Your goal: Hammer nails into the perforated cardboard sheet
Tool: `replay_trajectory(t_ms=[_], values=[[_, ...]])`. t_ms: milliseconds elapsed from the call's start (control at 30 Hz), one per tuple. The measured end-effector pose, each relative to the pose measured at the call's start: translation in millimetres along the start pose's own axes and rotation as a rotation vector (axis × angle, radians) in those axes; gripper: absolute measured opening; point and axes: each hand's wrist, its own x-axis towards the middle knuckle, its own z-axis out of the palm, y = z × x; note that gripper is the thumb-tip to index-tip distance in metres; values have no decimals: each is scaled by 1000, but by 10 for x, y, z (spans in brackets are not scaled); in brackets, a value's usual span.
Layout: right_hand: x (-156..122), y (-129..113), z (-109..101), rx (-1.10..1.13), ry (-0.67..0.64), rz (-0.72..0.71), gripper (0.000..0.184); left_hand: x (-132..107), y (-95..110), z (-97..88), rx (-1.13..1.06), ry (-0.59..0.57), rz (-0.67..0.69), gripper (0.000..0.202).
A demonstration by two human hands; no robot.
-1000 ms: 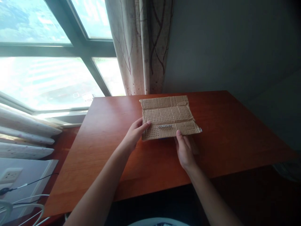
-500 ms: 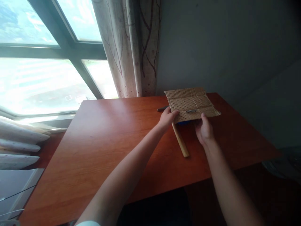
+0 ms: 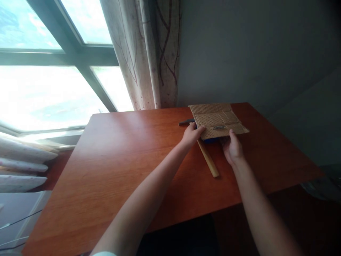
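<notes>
A folded piece of brown cardboard [image 3: 217, 119] full of small holes lies at the far right of a reddish wooden table [image 3: 128, 167]. A short row of metal nails [image 3: 218, 127] sticks in its near strip. My left hand [image 3: 191, 136] grips the cardboard's near left corner. My right hand [image 3: 232, 148] holds its near edge, thumb on top. Under the cardboard lies a hammer with a pale wooden handle [image 3: 208, 159] pointing toward me and a dark head [image 3: 186, 122] showing at the left. Something blue [image 3: 211, 140] peeks out beneath the near edge.
A patterned curtain [image 3: 149, 53] hangs behind the table beside a large bright window [image 3: 53, 71]. A grey wall [image 3: 253, 49] runs along the back. Pale folded cloth [image 3: 21, 163] lies on the sill at the left.
Both hands have carried the cardboard away from me toward the table's far right. The hammer and the blue thing under it have come into sight.
</notes>
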Motion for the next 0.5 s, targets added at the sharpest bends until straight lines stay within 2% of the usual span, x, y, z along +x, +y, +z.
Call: replay_trajectory(t_ms=[67, 167, 233, 267, 300, 333, 400, 500], values=[[-27, -26, -23, 0, 43, 12, 39, -41, 30, -25, -12, 6, 4, 41], [-156, -86, -86, -7, 247, -40, 35, -140, 71, -184, -15, 63, 33, 42], [-341, -128, -96, -15, 393, -174, 31, -233, 79, -375, 16, 116, 52, 37], [-462, -145, -72, -30, 426, -278, 24, -288, 76, -486, 50, 147, 68, 34], [-596, -158, -23, -52, 397, -374, 22, -347, 69, -599, 84, 164, 69, 29], [-734, -165, 55, -91, 293, -410, 26, -412, 60, -710, 111, 171, 69, 25], [-978, -151, 292, -205, 14, -348, 34, -551, 40, -901, 161, 176, 91, 22], [-1136, -9, 788, -404, -500, -91, 32, -759, 24, -1085, 260, 161, 160, 24]])
